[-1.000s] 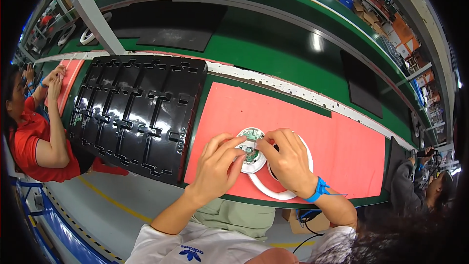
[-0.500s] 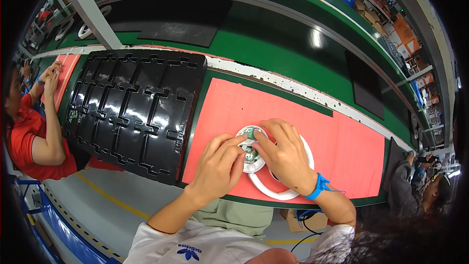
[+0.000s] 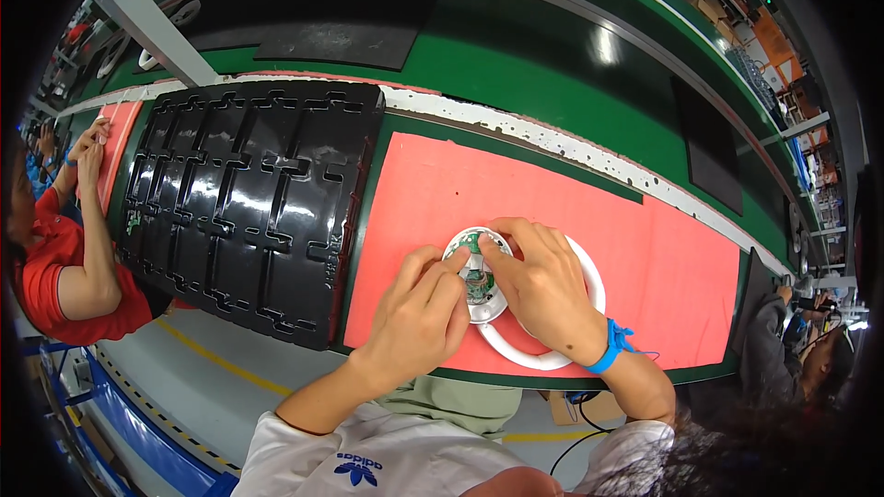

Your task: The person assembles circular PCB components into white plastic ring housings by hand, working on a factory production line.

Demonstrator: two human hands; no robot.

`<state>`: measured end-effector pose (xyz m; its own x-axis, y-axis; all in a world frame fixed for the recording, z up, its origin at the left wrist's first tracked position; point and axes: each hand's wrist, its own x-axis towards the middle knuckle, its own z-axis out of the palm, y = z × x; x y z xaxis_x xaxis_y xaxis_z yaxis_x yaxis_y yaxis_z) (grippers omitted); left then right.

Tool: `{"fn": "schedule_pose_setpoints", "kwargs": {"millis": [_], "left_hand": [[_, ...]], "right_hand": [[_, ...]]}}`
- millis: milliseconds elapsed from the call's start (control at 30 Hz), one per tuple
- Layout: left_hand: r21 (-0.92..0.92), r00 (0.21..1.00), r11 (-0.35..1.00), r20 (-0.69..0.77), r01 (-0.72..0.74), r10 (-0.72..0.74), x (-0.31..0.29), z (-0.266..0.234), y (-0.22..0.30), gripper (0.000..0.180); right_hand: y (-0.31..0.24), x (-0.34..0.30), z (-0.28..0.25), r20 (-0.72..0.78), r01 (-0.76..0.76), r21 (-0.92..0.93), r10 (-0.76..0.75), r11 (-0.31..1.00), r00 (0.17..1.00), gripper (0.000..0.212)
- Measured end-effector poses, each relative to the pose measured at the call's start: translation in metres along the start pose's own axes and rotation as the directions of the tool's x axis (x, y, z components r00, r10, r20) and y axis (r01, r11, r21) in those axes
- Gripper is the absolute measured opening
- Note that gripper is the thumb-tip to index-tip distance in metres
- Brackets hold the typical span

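Observation:
A round white housing (image 3: pixel 482 315) sits on the pink mat, with a green circuit board (image 3: pixel 478 283) inside it. A white ring (image 3: pixel 525 356) lies against the housing on its right side, partly covered by my right hand. My left hand (image 3: pixel 422 306) is closed, its fingertips pressed to the upper left part of the board. From the other side my right hand (image 3: pixel 545 281) grips the housing's far rim, with its thumb and fingers bent over the board's upper edge. What lies right under the fingertips is hidden. A blue strap (image 3: pixel 611 350) circles my right wrist.
A stack of black moulded trays (image 3: pixel 249 198) stands left of the pink mat (image 3: pixel 645 276). Beyond runs a green conveyor (image 3: pixel 543 74) carrying dark mats, behind a white rail (image 3: pixel 516 127). A co-worker in a red shirt (image 3: pixel 57 267) sits at far left; another person (image 3: pixel 783 350) is at right.
My left fingers have moved up and inward, closer to my right thumb at the board's upper part. The view has shifted slightly. The housing stays in about the same place.

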<state>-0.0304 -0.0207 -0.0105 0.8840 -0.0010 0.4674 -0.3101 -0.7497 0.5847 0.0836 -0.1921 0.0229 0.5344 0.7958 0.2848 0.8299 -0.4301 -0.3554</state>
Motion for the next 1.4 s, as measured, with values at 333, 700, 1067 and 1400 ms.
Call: {"fn": "schedule_pose_setpoints", "kwargs": {"millis": [333,700,1067,1400], "left_hand": [[-0.057,0.999,0.997,0.012,0.054,-0.053,0.009,-0.013,0.009,0.040],[-0.094,0.974,0.973,0.100,0.210,-0.201,0.026,-0.012,-0.014,0.031],[-0.130,0.970,0.962,0.030,0.242,-0.240,0.028,-0.004,-0.017,0.023],[-0.072,0.945,0.944,0.096,0.321,-0.314,0.034,-0.003,-0.018,0.016]], "right_hand": [[0.012,0.004,0.004,0.023,-0.091,0.161,0.089,0.983,0.996,0.021],[0.008,-0.004,0.011,-0.106,0.005,0.096,0.005,0.995,0.994,0.024],[0.007,-0.004,0.013,-0.140,0.028,0.070,-0.018,0.997,0.990,0.021],[0.004,0.006,0.007,-0.031,-0.084,0.115,0.089,0.990,0.996,0.017]]}}
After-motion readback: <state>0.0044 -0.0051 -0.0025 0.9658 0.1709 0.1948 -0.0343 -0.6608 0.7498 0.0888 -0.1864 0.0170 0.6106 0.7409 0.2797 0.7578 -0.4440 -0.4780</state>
